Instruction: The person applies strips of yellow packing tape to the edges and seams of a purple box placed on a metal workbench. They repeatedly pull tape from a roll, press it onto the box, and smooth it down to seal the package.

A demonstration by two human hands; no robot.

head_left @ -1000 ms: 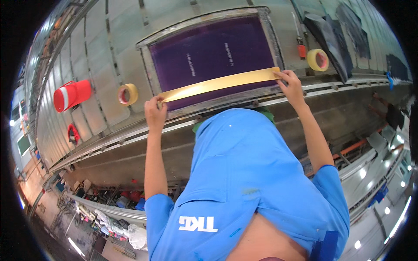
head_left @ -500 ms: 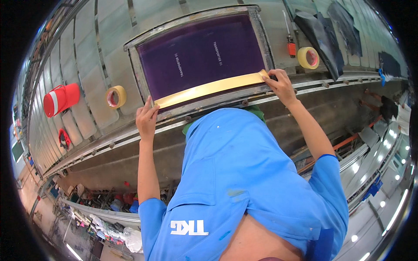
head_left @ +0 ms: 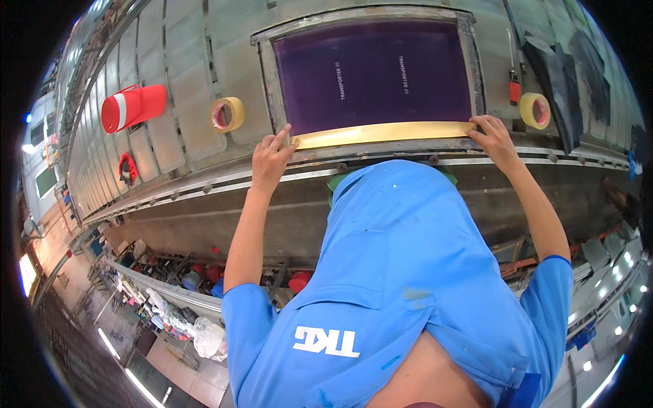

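Observation:
A purple screen (head_left: 367, 75) in a worn grey frame (head_left: 266, 75) lies on the slatted metal bed in front of me. A long, flat strip of yellow tape (head_left: 384, 130) runs along the screen's near edge. My left hand (head_left: 272, 155) pinches the strip's left end at the frame's near-left corner. My right hand (head_left: 495, 141) pinches its right end at the near-right corner, fingers bent over it. I cannot tell how much of the strip is stuck down.
Tape rolls (head_left: 230, 114) (head_left: 534, 111) lie either side of the frame. A red jug (head_left: 139, 103) stands left, a small red item (head_left: 128, 168) below it. A red-handled tool (head_left: 514, 88) and dark sheets (head_left: 558, 88) lie right. A metal rail (head_left: 197, 190) borders the bed.
Both hands have moved the strip down and nearer, so it now lies along the near edge of the screen, where earlier it crossed higher and slanted. The whole view has also shifted.

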